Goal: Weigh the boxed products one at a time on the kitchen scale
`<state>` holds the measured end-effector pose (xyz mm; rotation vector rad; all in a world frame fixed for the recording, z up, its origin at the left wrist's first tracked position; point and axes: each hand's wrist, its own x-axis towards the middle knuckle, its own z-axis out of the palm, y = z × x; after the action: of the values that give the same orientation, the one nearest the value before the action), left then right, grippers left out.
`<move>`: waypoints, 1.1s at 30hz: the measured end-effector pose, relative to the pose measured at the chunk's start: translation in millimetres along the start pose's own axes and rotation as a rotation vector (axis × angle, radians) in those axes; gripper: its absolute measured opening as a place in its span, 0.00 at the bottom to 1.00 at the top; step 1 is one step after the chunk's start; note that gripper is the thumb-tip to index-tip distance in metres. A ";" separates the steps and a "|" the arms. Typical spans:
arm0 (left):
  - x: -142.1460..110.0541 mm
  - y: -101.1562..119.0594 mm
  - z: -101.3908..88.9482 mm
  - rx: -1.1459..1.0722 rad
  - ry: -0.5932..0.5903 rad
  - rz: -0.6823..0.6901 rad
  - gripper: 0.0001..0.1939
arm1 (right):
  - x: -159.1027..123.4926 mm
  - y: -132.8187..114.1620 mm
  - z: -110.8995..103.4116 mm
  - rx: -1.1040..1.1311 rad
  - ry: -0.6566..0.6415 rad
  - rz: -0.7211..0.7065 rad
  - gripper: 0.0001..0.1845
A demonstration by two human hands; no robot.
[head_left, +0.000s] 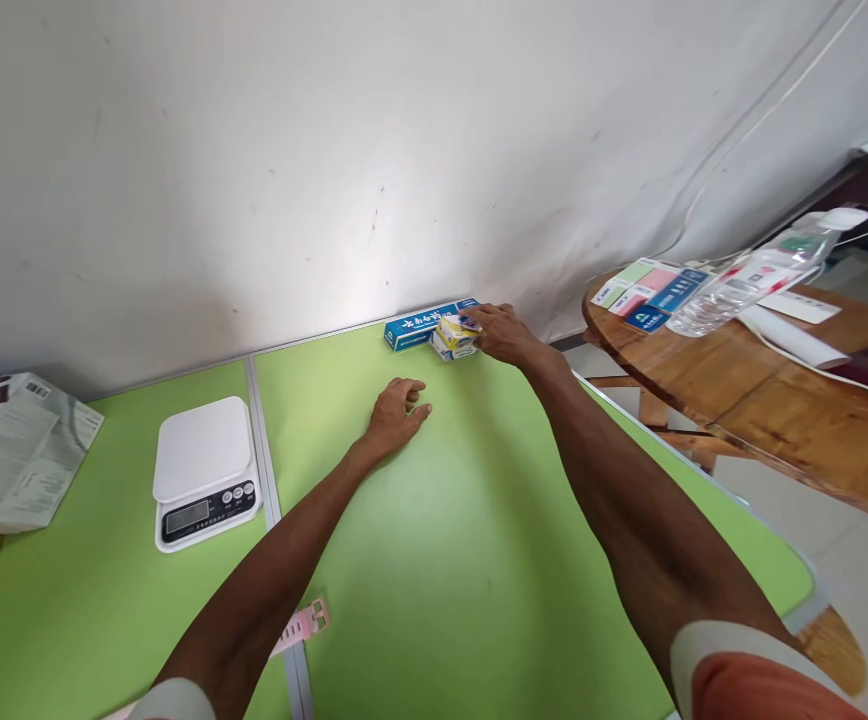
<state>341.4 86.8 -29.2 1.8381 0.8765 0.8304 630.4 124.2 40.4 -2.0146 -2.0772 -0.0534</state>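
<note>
My right hand reaches to the far edge of the green table and grips a small yellow and white box. That box sits against a long blue box lying along the wall. My left hand rests on the green tabletop in the middle, fingers loosely curled and partly apart, holding nothing.
A white digital scale stands at the left. Printed papers lie at the far left. A pink strap lies near the front. At the right, a round wooden table carries a plastic bottle and coloured boxes.
</note>
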 end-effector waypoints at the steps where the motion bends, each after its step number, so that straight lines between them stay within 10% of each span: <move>1: -1.8 -0.9 -0.7 -0.005 -0.003 0.003 0.14 | 2.6 -1.1 0.5 0.002 -0.013 -0.005 0.40; 8: 0.9 4.4 0.7 -0.006 -0.018 -0.024 0.13 | 4.0 -13.9 -0.2 -0.048 -0.068 0.002 0.41; 14: -24.5 10.0 -6.6 -0.098 -0.074 -0.150 0.13 | -19.5 -48.6 21.9 -0.008 0.218 -0.054 0.34; 23: -152.1 40.5 -99.3 -0.102 -0.306 -0.160 0.11 | -73.4 -262.8 63.6 0.610 0.082 -0.334 0.21; 33: -321.1 52.5 -221.7 -0.091 0.537 -0.149 0.21 | -119.4 -415.8 33.3 1.070 -0.118 -0.379 0.14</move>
<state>3.1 -101.8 41.6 1.4662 1.2671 1.2725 216.2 -4.9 44.2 -0.9872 -1.8610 0.9112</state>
